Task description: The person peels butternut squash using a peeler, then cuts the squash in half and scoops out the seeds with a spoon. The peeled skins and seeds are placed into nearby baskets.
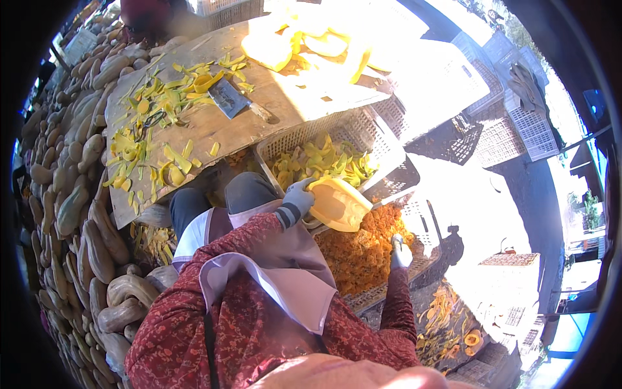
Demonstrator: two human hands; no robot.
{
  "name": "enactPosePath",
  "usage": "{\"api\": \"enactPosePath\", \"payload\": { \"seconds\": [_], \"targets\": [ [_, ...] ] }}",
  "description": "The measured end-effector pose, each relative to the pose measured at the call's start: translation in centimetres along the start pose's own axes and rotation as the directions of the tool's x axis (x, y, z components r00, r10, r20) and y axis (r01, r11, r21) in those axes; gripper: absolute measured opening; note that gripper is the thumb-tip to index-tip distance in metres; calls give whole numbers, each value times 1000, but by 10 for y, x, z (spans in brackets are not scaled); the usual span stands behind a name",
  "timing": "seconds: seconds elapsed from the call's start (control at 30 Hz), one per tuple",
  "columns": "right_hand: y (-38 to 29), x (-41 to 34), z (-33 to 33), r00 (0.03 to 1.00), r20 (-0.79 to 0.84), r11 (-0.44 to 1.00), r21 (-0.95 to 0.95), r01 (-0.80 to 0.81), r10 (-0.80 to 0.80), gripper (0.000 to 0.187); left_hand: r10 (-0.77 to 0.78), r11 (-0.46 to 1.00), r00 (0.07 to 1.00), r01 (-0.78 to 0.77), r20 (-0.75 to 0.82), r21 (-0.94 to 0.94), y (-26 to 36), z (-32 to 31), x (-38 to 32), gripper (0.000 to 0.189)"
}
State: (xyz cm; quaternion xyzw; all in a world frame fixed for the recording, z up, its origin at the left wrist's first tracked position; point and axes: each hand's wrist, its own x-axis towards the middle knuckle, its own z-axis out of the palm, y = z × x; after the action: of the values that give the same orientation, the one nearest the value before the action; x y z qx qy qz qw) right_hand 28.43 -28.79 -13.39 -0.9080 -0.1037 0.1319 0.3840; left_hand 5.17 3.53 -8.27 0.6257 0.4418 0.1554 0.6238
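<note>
My left hand (pixel 299 198), in a grey glove, holds a hollowed piece of peeled pumpkin (pixel 340 205) by its left end, over the edge of a crate. My right hand (pixel 400 253), in a light glove, is curled at the right side of a heap of orange pumpkin pulp and seeds (pixel 362 253) in a plastic crate; a small metallic end shows at its fingertips, and I cannot tell what the tool is. Beyond my left hand, yellow-green peelings (pixel 325 160) fill part of another plastic crate (pixel 388 167).
A cleaver (pixel 232 99) lies on a wooden board (pixel 194 138) with scattered peelings. Peeled pumpkin pieces (pixel 325 44) sit at its sunlit far end. Long unpeeled pumpkins (pixel 97 248) are piled at left. Stacked crates (pixel 500 131) stand at right, and scraps (pixel 444 321) lie at lower right.
</note>
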Motion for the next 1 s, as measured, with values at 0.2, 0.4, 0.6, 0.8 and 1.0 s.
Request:
{"api": "enactPosePath", "payload": {
  "seconds": [0.2,0.4,0.6,0.8,1.0],
  "targets": [
    [-124,18,83,848,427,864,498,71,-315,48,243,908,962,-180,125,-379,48,-81,54,40],
    [-262,-27,155,616,772,823,446,-353,-154,54,401,907,909,-376,115,-191,79,-170,113,34],
    [-360,-11,250,613,779,505,585,-634,-133,32,366,816,921,-386,-134,-430,108,-203,174,37],
    [-472,127,352,672,669,235,742,-628,-318,34,52,762,980,-164,-193,-627,94,-221,195,36],
    [-587,257,383,770,559,166,828,-535,-307,40,397,860,857,-472,-328,-193,28,-269,230,31]
  ]
}}
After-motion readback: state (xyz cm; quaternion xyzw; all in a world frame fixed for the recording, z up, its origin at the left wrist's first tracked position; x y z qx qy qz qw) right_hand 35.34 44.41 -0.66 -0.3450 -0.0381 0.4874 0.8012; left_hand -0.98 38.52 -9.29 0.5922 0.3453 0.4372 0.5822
